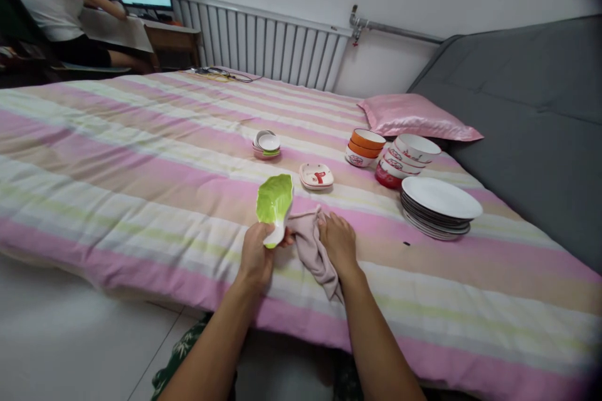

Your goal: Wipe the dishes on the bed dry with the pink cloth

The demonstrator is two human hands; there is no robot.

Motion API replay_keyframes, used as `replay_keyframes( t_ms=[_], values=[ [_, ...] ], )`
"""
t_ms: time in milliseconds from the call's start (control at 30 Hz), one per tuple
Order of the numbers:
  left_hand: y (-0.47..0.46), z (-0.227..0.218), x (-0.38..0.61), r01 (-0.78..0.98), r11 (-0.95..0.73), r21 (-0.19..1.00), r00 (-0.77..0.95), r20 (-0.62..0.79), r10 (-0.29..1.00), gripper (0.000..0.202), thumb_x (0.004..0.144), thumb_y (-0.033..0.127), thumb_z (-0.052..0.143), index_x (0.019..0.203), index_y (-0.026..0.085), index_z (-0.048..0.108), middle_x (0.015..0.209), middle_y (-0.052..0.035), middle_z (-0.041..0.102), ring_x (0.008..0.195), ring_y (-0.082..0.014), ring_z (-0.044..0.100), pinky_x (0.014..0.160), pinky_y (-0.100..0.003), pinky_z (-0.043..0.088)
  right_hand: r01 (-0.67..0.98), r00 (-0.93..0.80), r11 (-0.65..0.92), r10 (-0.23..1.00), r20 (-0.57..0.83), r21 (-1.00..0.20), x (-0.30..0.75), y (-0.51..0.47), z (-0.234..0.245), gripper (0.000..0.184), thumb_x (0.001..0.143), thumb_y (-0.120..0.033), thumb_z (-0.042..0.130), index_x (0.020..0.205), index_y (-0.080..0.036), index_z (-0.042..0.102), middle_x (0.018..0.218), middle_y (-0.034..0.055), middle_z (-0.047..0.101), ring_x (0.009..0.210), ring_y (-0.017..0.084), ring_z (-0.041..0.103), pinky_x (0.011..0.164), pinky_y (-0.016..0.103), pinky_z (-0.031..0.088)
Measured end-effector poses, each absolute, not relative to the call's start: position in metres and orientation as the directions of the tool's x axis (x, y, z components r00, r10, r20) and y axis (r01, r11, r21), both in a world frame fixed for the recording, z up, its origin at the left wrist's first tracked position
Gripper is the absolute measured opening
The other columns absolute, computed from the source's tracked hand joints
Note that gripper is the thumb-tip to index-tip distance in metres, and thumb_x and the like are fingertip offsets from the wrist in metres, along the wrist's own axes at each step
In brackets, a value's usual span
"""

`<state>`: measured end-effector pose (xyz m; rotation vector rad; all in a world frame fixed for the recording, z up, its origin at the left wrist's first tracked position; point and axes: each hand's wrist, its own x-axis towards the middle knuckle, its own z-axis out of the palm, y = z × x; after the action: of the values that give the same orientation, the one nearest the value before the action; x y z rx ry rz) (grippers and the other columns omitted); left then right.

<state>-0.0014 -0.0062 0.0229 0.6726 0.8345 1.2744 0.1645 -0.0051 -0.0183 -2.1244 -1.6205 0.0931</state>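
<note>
I see a pink-striped fabric bedspread (141, 163) bearing a crumpled mauve cloth (310, 247) under my right hand (338, 241), whose grip I can't judge from here; beside it, my left hand (256, 257) clasps a glossy green-and-white leaf-shaped dish (275, 197).

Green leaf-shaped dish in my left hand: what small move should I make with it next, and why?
Probably bring the cloth up to the dish with your right hand: that hand already rests on the cloth, close by, and your left hand grips the narrow end, leaving the green hollow uncovered.
</note>
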Motion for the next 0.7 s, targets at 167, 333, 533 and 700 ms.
replay_keyframes(
  t_ms=[167, 333, 533, 700],
  values=[
    [-0.002, 0.022, 0.001, -0.443, 0.135, 0.886, 0.101, -0.100, 0.990, 0.021, 0.065, 0.030, 0.066, 0.071, 0.010, 0.062, 0.064, -0.0040, 0.065, 0.050, -0.0115, 0.056, 0.051, -0.023, 0.042, 0.909, 0.283, -0.172, 0.923, 0.260, -0.379, 0.161, -0.004, -0.025, 0.041, 0.093, -0.028, 0.032, 0.122, -0.016, 0.056, 0.129, 0.0117, 0.056, 0.120, 0.025, 0.045, 0.102, 0.038, 0.027],
    [0.003, 0.023, 0.009, -0.353, 0.079, 0.932, 0.156, -0.025, 0.987, 0.032, 0.066, 0.037, 0.069, 0.081, 0.009, 0.064, 0.073, -0.0038, 0.064, 0.062, -0.0131, 0.058, 0.062, -0.027, 0.047, 0.878, 0.329, -0.184, 0.902, 0.280, -0.442, 0.163, -0.006, -0.021, 0.037, 0.092, -0.027, 0.034, 0.117, -0.014, 0.058, 0.125, 0.0118, 0.058, 0.116, 0.022, 0.048, 0.099, 0.035, 0.029],
    [-0.001, 0.032, 0.043, -0.210, 0.114, 0.971, 0.287, -0.050, 0.957, 0.035, 0.061, 0.039, 0.072, 0.075, 0.008, 0.064, 0.064, -0.0035, 0.062, 0.060, -0.0149, 0.057, 0.061, -0.026, 0.045, 0.843, 0.343, -0.157, 0.894, 0.288, -0.515, 0.163, -0.013, -0.006, 0.027, 0.088, -0.030, 0.044, 0.101, -0.017, 0.063, 0.106, 0.0112, 0.066, 0.103, 0.022, 0.056, 0.091, 0.032, 0.035],
    [-0.001, 0.049, 0.090, -0.171, 0.172, 0.970, 0.375, -0.097, 0.922, 0.027, 0.058, 0.033, 0.073, 0.067, 0.010, 0.063, 0.060, -0.0042, 0.062, 0.056, -0.0163, 0.058, 0.060, -0.028, 0.045, 0.772, 0.370, -0.121, 0.884, 0.285, -0.624, 0.166, -0.012, -0.005, 0.024, 0.083, -0.023, 0.048, 0.098, -0.017, 0.065, 0.102, 0.0138, 0.067, 0.102, 0.027, 0.057, 0.090, 0.036, 0.036]
  ],
)
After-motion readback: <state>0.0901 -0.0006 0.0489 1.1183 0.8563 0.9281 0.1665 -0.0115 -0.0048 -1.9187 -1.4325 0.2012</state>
